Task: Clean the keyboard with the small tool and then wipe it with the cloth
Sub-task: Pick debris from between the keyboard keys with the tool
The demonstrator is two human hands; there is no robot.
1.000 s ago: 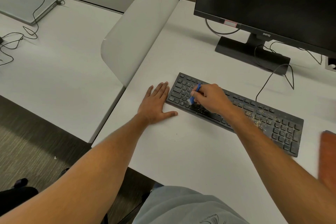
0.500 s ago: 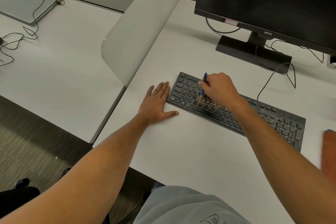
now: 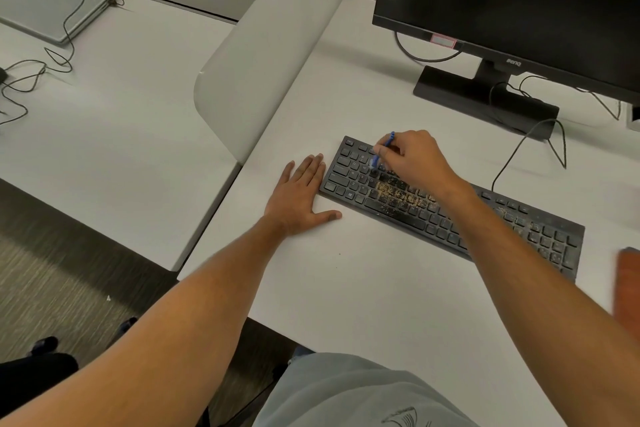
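my right hand [image 3: 414, 158] pinched the blue tool [image 3: 380, 153] over the keyboard [image 3: 540, 239]; left hand [image 3: 298, 194] lay flat, fingers released. tool tip blurred.

The keyboard [image 3: 450, 208] lay on the desk [image 3: 363, 288], set at a slant, its left end farther from the person than its right end. The monitor [image 3: 512, 0] stood behind it on its stand [image 3: 481, 97], with a cable [image 3: 519, 149] running from the stand area down to the keyboard's rear edge. The left hand [image 3: 298, 198] rested flat on the desk, just beside the keyboard's left end. The right hand [image 3: 415, 156] was over the keyboard's left portion, pinching the small tool [image 3: 381, 152], whose lower end met the keys. Debris [image 3: 401, 196] lay on the keys right of the tool's tip. A divider panel [image 3: 263, 55] stood left of the desk; beyond it, on a neighbouring desk [image 3: 104, 121], lay a closed laptop [image 3: 48, 0]. An object [image 3: 628, 284] lay at the frame's right edge, right of the keyboard.
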